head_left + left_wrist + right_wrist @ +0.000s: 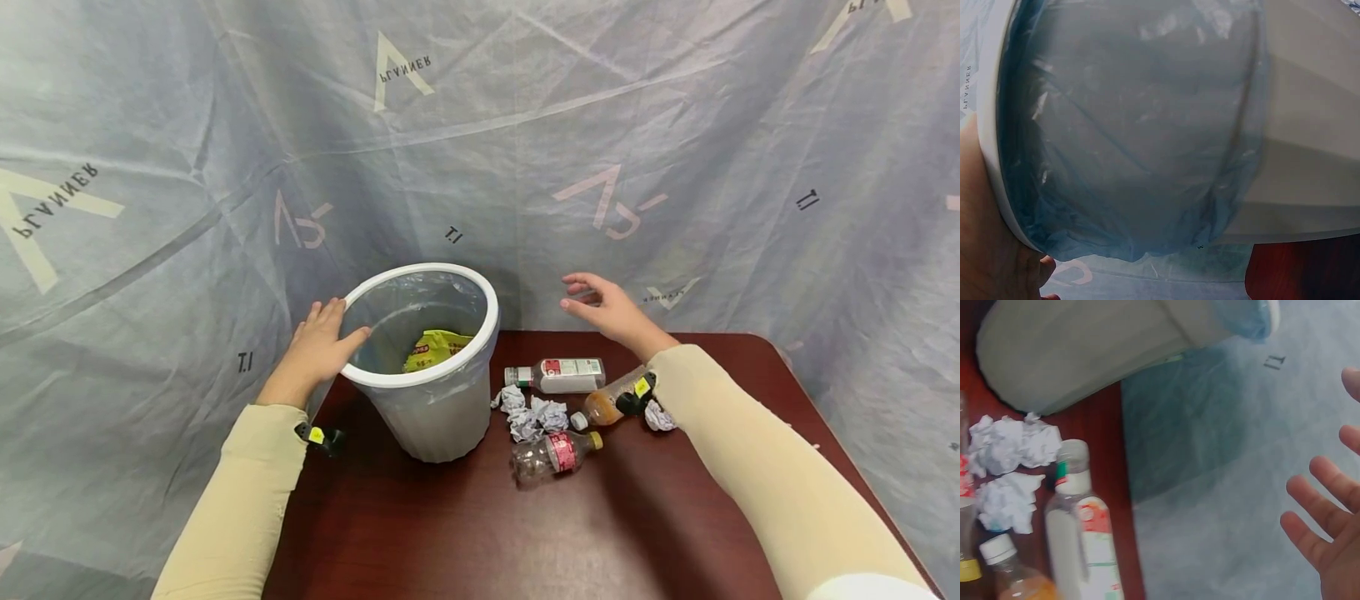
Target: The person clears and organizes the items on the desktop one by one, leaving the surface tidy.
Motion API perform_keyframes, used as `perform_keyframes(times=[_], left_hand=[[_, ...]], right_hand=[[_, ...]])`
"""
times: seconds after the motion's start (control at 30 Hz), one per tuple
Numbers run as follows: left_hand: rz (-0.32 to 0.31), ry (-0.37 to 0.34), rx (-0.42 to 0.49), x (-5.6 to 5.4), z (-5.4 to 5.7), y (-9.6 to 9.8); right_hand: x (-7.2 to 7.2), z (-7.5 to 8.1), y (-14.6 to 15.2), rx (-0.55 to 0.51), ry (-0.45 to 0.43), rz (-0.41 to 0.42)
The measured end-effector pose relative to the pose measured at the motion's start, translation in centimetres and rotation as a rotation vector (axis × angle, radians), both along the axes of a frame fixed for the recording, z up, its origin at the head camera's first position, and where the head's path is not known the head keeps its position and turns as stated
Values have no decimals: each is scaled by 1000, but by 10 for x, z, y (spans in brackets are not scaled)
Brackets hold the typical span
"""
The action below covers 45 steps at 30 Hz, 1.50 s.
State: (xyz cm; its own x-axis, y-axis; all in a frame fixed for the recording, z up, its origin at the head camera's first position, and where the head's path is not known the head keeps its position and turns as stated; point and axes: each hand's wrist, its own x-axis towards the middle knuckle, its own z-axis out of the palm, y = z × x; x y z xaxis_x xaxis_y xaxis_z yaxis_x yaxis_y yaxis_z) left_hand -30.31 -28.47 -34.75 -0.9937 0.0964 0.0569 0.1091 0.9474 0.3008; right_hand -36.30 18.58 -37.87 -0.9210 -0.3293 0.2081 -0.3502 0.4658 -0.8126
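Note:
My left hand [318,346] rests on the near left side of the white rim of a grey waste bin [442,425], its thumb lying over the rim. A translucent bluish bin liner [1141,137] is folded over that rim. Inside the bin shows a yellow wrapper [437,346]. My right hand [607,310] hangs in the air right of the bin, fingers loosely bent and holding nothing. Below it lies a clear bottle [570,376] with a red and white label. Nearer are a bottle with orange liquid [603,407] and a red-labelled bottle with a yellow cap [555,456].
Several crumpled paper balls [525,417] lie between the bin and the bottles. Another paper ball [658,417] sits beside my right sleeve. All stand on a dark red table [480,533]. Grey printed cloth [517,133] hangs behind and at the sides.

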Motion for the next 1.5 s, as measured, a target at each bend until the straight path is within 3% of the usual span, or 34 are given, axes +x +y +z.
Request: perform_keyframes(times=[0.27, 0.5, 0.83, 1.0, 1.23, 1.5], left_hand=[[-9, 6, 12, 0, 0, -1], [-12, 13, 16, -2, -1, -1], [-7, 14, 21, 2, 1, 0], [-13, 19, 17, 0, 0, -1], [-13, 25, 19, -1, -1, -1], [-11, 25, 20, 0, 0, 1]], right_hand=[[13, -65, 7, -62, -31, 56], [36, -124, 7, -110, 6, 76], [65, -183, 4, -105, 21, 75], [74, -203, 3, -61, 91, 99], [81, -220, 3, 89, 221, 130], [89, -224, 1, 228, 145, 115]])
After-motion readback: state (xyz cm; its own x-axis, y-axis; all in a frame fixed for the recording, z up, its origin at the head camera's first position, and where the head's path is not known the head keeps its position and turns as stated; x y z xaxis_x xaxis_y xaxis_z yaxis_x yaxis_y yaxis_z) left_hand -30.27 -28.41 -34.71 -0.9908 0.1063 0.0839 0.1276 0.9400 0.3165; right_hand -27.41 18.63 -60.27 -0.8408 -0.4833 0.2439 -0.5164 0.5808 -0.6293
